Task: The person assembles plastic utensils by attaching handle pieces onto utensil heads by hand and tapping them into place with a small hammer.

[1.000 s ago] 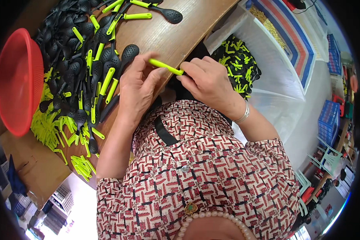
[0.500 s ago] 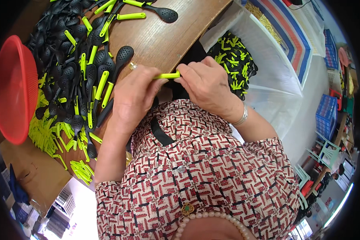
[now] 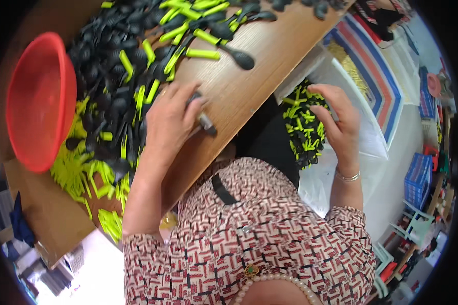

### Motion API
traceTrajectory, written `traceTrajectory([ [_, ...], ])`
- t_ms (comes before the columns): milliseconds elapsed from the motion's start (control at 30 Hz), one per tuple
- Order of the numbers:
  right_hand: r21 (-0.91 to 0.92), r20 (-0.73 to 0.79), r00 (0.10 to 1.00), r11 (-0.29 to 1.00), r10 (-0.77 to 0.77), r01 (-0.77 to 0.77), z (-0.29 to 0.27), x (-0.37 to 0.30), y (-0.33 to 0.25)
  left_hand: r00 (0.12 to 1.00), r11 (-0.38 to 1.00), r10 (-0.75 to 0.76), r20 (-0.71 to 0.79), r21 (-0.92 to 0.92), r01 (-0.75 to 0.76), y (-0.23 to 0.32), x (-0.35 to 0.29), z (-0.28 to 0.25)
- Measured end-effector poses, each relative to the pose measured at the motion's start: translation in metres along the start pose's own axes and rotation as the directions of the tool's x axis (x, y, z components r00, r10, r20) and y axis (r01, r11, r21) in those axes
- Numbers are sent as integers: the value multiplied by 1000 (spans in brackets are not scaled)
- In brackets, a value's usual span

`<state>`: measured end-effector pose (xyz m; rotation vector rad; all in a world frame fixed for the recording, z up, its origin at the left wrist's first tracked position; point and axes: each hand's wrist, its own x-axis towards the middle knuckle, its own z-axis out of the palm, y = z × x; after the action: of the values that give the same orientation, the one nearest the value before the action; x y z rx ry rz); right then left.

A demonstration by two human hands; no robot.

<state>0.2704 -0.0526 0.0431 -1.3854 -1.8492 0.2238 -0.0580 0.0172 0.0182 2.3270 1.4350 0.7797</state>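
My left hand (image 3: 169, 122) is over the wooden table, at the edge of the pile of black kitchen utensils (image 3: 112, 101) with lime-green handles. Its fingers curl around a dark object with a grey, shiny end (image 3: 206, 123), blurred and partly covered, whose kind I cannot make out. My right hand (image 3: 339, 119) hovers above a white-lined container (image 3: 348, 81), thumb and fingers apart, nothing between them. Inside that container lie many black utensil pieces with green parts (image 3: 305, 127). A black spoon with a green handle (image 3: 236, 57) lies on the table beyond my left hand.
A red plastic basin (image 3: 38, 101) stands at the left beside heaped loose green handles (image 3: 74, 165). A cardboard box (image 3: 48, 213) sits below it. The table edge (image 3: 269, 101) slants between my hands. A striped sack (image 3: 387, 91) with yellowish pieces is at the right.
My hands, together on a green handle before, have parted. The right has moved right over the container and no longer holds it; the left has shifted to the table. The whole view has shifted.
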Motion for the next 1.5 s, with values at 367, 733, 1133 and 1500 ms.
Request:
traceTrajectory([
  [367, 165, -520, 690, 734, -503, 659, -129, 24, -71, 973, 953, 107, -207, -258, -160, 57, -5, -66],
  [733, 147, -455, 669, 692, -587, 707, -162, 2, -138, 951, 887, 162, -264, -384, -258, 59, -31, -108],
  [1133, 288, -678, 566, 539, -469, 792, -189, -41, -175, 761, 784, 444, -473, -206, -585, 141, -60, -219],
  [1500, 376, -853, 443, 263, -277, 888, -293, -201, -110, 416, 331, 777, -472, -255, -908, 216, -52, -232],
])
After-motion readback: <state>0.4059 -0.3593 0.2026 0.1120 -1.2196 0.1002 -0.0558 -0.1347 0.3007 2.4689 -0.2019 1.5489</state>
